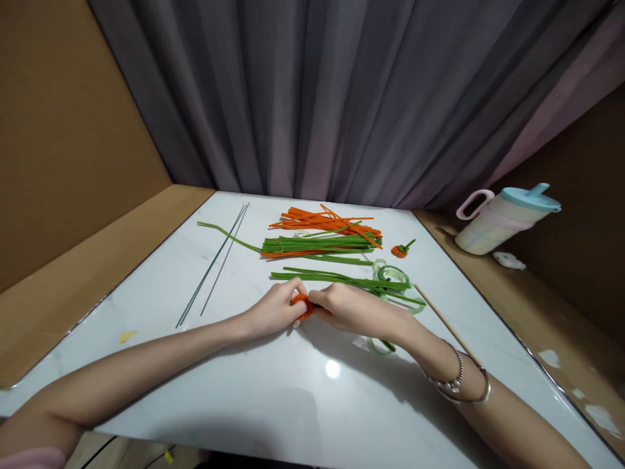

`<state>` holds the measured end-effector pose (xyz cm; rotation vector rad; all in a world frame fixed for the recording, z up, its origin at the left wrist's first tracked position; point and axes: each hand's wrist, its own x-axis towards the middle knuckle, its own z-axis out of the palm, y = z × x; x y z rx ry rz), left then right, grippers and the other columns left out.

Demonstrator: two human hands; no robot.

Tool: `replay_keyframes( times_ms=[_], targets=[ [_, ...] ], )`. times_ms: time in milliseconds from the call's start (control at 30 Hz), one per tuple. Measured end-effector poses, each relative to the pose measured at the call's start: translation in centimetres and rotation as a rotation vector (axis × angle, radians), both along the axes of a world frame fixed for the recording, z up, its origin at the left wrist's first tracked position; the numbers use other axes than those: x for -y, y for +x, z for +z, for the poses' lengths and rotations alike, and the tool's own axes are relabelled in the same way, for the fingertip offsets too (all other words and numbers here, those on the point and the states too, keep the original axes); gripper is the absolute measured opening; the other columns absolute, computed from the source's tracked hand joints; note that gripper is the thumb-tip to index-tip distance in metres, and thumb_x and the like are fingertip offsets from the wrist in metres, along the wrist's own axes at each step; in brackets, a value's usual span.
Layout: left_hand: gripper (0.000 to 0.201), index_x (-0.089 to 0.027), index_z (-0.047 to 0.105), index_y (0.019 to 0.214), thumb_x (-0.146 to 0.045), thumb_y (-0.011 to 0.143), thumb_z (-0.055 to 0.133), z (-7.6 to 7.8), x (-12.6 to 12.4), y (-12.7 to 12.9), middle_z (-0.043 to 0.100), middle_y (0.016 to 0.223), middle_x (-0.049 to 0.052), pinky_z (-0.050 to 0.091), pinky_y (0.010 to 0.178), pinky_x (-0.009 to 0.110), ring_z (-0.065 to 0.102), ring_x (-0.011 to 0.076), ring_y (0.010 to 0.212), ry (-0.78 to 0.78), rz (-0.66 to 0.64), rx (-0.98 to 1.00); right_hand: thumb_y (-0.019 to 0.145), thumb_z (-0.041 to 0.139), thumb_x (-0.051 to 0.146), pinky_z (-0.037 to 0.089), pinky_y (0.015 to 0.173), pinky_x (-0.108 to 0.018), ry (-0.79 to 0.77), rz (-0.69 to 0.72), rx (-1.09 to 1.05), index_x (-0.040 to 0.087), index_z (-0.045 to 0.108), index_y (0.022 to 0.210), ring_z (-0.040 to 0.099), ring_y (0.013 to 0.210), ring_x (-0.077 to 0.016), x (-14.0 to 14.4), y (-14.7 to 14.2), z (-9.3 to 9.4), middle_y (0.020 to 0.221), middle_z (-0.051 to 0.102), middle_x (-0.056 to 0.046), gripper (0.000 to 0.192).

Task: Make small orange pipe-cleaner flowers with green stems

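Observation:
Between my two hands, just above the white table, is a small rounded orange pipe-cleaner piece (305, 306) with a bit of dark green on it. My left hand (278, 306) closes round its left side, thumb and fingers pinching it. From the right, my right hand (342, 305) pinches at its edge with the fingers bent; the fingertips are partly hidden. Right behind the hands lies a row of green pipe cleaners (342, 280). A finished-looking orange ball with a green stem (401, 251) rests farther back on the right.
Bundled green pipe cleaners (322, 244) and loose orange pipe cleaners (303, 218) lie at the back. Thin dark wires (215, 260) are on the left. Green tape rolls (392, 277) and a wooden stick (446, 324) sit right. A lidded tumbler (502, 221) stands beyond the table's right edge.

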<state>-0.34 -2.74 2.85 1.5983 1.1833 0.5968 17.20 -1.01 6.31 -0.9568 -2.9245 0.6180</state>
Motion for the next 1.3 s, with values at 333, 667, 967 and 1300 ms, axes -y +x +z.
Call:
replay_keyframes(
  times_ms=[333, 667, 967, 1300],
  targets=[
    [0.009, -0.019, 0.040, 0.069, -0.012, 0.071, 0.045, -0.2, 0.0, 0.0, 0.057, 0.053, -0.005, 0.035, 0.045, 0.018, 0.053, 0.0096, 0.048, -0.083, -0.093, 0.056, 0.075, 0.046, -0.002, 0.023, 0.049, -0.021, -0.107, 0.155, -0.139, 0.012, 0.063, 0.082, 0.031, 0.048, -0.0064, -1.1, 0.2, -0.2, 0.054, 0.040, 0.005, 0.023],
    [0.016, -0.011, 0.059, 0.072, -0.015, 0.071, 0.043, 0.5, -0.8, -0.4, 0.068, 0.062, 0.008, 0.042, 0.045, 0.021, 0.058, 0.0119, 0.047, -0.427, -0.354, 0.177, 0.083, 0.045, 0.007, 0.026, 0.048, -0.022, 0.003, 0.097, 0.014, 0.014, 0.059, 0.082, 0.037, 0.050, -0.0081, -0.6, 0.7, 0.5, 0.061, 0.052, 0.001, 0.016],
    [0.027, -0.008, 0.064, 0.076, -0.030, 0.073, 0.049, -1.7, -1.4, -0.3, 0.070, 0.069, 0.013, 0.049, 0.057, 0.024, 0.067, 0.0184, 0.063, -0.549, -0.080, 0.411, 0.082, 0.051, 0.007, 0.041, 0.084, -0.040, 0.334, 0.095, -0.134, 0.014, 0.058, 0.103, 0.045, 0.105, -0.0259, 1.4, -0.4, 1.3, 0.111, 0.057, -0.013, 0.023],
    [0.043, -0.006, 0.068, 0.083, -0.040, 0.082, 0.042, -1.9, -1.9, -0.5, 0.072, 0.083, 0.016, 0.051, 0.065, 0.025, 0.069, 0.0218, 0.081, -0.746, -0.068, 0.571, 0.084, 0.054, 0.015, 0.046, 0.068, -0.027, 0.139, -0.125, -0.451, 0.017, 0.050, 0.093, 0.055, 0.081, -0.0159, -0.2, -1.1, -1.4, 0.090, 0.059, -0.006, 0.010]
  ],
)
